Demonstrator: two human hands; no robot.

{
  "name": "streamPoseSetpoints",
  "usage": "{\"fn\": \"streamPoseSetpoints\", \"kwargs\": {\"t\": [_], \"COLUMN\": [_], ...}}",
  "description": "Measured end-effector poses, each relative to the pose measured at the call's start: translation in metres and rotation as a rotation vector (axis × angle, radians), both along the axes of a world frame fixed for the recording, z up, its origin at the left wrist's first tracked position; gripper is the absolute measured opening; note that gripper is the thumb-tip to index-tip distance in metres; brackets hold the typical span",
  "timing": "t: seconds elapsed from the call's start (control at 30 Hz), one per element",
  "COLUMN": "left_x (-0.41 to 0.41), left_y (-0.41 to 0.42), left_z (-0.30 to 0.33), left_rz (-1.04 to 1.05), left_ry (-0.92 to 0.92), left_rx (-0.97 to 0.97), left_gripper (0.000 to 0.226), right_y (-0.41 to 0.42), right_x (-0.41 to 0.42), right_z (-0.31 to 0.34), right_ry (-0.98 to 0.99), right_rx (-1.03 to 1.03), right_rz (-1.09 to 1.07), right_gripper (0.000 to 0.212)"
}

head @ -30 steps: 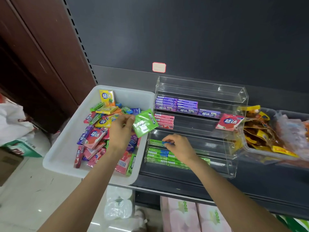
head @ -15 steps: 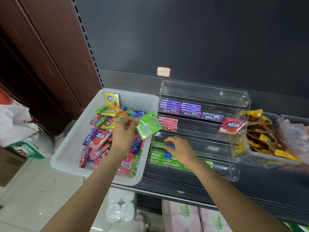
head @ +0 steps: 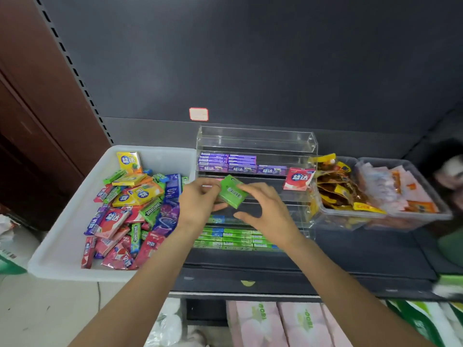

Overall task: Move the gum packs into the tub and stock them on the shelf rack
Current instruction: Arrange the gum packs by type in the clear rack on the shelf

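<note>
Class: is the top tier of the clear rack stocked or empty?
Empty. The top tier shows only clear plastic; purple packs fill the tier below.

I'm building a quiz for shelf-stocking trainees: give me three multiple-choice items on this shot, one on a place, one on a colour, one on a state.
1. Where is the white tub relative to the clear rack?
A. to its left
B. to its right
C. on top of it

2. What colour are the packs on the rack's upper filled tier?
A. yellow
B. purple
C. orange

3. What is the left hand doing?
A. resting flat in the tub
B. hanging idle
C. holding the green pack

Answers: 1 A, the tub sits left of the rack on the shelf. 2 B, that row is purple. 3 C, its fingers grip the pack's left edge while the right hand reaches in.
</note>
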State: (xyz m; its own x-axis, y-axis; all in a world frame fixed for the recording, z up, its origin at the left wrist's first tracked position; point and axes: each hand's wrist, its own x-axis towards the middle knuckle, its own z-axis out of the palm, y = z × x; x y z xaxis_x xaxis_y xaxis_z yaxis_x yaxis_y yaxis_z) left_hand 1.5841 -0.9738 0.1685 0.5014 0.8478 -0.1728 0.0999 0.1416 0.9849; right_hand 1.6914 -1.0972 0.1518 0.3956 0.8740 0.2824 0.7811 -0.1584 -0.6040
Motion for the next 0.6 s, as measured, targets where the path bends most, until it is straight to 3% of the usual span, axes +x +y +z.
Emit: {"fn": "streamPoseSetpoints", "kwargs": {"t": [0.17,0.27,0.47,0.6], "left_x": [0.039,0.056,0.081,0.092], "left_y": [-0.041,-0.058,-0.064,-0.067], "left_z": [0.007,0.01,0.001,-0.003], "left_rz": [-0.121,-0.221,-0.474,-0.641], "left_ry": [-0.036,0.019,0.257,0.297], "left_rx": [-0.044,-0.005,0.456,0.563], "left_gripper": [0.011,0.021,0.015,0.018], "right_y": [-0.044,-0.065,-0.089,-0.093], "right_x": [0.032,0.049,0.086,0.101], "right_z": [0.004,0.009,0.007,0.002], "right_ry": [-0.194,-0.131,0.11,0.15], "right_rx": [0.044,0.05,-0.043,-0.073], "right_rz": [-0.122,-0.2,-0.239,-0.284], "right_gripper": [0.033,0.024,0.023,0.024]}}
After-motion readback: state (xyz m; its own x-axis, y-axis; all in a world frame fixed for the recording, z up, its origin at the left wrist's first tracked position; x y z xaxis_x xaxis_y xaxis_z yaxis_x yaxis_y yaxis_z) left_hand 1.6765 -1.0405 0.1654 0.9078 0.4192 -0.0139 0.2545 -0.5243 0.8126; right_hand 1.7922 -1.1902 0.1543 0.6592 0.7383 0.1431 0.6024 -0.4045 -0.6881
